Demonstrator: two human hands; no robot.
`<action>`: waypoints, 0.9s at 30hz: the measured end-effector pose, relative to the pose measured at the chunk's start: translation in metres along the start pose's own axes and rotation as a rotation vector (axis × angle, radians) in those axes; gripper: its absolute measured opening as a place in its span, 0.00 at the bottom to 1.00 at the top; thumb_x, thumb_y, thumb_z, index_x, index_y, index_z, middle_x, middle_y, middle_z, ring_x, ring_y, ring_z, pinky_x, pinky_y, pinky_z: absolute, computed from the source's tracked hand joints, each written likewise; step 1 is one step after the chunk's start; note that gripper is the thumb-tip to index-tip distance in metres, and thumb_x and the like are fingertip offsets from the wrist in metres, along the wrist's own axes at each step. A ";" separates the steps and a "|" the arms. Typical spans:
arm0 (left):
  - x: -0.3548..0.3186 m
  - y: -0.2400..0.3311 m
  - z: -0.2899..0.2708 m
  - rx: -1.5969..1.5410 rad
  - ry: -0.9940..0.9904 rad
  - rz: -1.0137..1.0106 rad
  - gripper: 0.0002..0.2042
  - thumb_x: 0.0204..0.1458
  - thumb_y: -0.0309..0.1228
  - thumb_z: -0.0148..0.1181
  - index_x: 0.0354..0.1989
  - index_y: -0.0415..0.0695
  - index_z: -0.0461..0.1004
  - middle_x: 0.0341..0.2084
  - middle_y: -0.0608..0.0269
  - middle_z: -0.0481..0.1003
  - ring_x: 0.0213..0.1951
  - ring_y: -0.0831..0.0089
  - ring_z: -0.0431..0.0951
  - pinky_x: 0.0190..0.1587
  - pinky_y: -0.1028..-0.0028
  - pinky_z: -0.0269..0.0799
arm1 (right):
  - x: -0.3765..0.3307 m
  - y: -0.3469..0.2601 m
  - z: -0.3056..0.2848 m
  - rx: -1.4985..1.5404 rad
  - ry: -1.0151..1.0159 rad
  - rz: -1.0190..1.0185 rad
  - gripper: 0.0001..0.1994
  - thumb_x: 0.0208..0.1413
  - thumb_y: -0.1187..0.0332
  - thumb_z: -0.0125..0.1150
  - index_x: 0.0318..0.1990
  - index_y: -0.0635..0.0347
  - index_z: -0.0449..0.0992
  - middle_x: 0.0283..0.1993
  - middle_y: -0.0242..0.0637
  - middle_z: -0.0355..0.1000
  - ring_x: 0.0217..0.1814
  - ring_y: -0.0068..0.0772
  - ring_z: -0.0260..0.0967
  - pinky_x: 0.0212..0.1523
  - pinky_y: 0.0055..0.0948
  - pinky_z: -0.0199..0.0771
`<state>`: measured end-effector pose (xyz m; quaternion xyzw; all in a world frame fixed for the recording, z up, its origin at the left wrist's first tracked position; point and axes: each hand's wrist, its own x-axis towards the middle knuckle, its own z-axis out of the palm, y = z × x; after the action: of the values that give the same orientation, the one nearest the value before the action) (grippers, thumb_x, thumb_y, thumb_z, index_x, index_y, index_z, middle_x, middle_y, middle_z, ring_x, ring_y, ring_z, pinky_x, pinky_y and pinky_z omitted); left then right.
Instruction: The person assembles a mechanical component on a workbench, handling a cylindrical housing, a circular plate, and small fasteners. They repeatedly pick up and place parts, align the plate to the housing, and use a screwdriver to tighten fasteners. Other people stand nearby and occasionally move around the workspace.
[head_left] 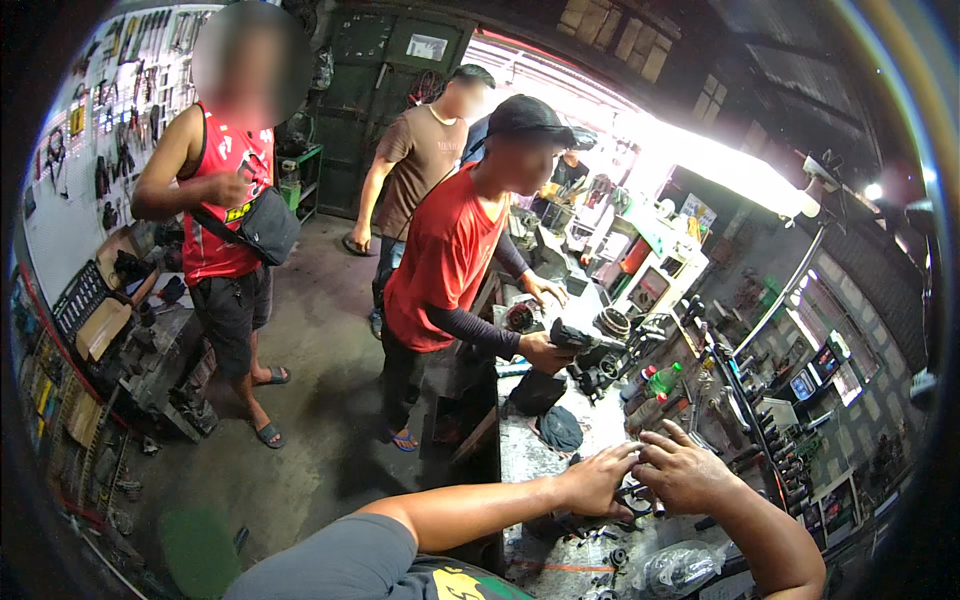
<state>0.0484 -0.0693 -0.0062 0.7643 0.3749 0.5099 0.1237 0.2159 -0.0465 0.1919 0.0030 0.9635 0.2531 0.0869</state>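
Observation:
Over the workbench (530, 460), my left hand (598, 482) and my right hand (688, 472) meet, fingertips almost touching. The left hand's fingers bend down around something dark, mostly hidden beneath it. Curled fingers on the right hand point toward the left, one finger raised higher. What either hand pinches is too small or covered to name. Loose small metal parts (617, 556) lie on the bench just below my hands. A crumpled clear plastic bag (680, 570) sits beside my right forearm, and a dark cloth (560, 428) lies beyond my left hand.
Across the bench, a person in a red shirt (450, 250) holds a black power tool (572, 335). Two other people stand on the left floor side, one wearing a waist bag (268, 235). A green bottle (664, 380) and a long tool rack (755, 420) line the bench's right side.

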 end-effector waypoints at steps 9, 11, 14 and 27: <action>0.015 -0.011 0.021 -0.101 -0.170 0.082 0.34 0.39 0.47 0.84 0.57 0.47 0.82 0.54 0.50 0.83 0.60 0.52 0.82 0.72 0.55 0.70 | 0.015 -0.023 0.017 0.459 -0.250 0.921 0.22 0.70 0.51 0.61 0.40 0.64 0.85 0.40 0.60 0.84 0.46 0.66 0.83 0.51 0.59 0.83; 0.007 -0.003 0.031 -0.067 -0.258 -0.046 0.35 0.42 0.50 0.82 0.58 0.45 0.81 0.55 0.51 0.83 0.61 0.52 0.81 0.76 0.50 0.63 | 0.004 -0.024 0.012 0.474 -0.326 0.919 0.22 0.68 0.50 0.63 0.49 0.66 0.83 0.45 0.60 0.84 0.52 0.63 0.83 0.55 0.55 0.82; 0.001 0.007 0.043 0.171 -0.069 -0.134 0.42 0.47 0.57 0.77 0.64 0.38 0.76 0.54 0.48 0.83 0.60 0.52 0.82 0.76 0.49 0.62 | -0.015 -0.026 0.002 0.505 -0.129 0.527 0.21 0.65 0.54 0.65 0.53 0.64 0.79 0.47 0.54 0.84 0.55 0.57 0.82 0.56 0.52 0.80; -0.004 -0.013 0.032 -0.430 -0.060 -0.028 0.10 0.53 0.30 0.73 0.38 0.39 0.79 0.42 0.52 0.79 0.52 0.49 0.80 0.59 0.55 0.74 | 0.008 -0.002 -0.022 0.757 -0.267 0.770 0.19 0.66 0.65 0.63 0.62 0.62 0.78 0.41 0.63 0.81 0.45 0.68 0.82 0.48 0.55 0.82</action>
<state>0.0697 -0.0568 -0.0301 0.7298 0.2643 0.5533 0.3022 0.2040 -0.0587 0.2086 0.4178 0.8973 -0.0998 0.1021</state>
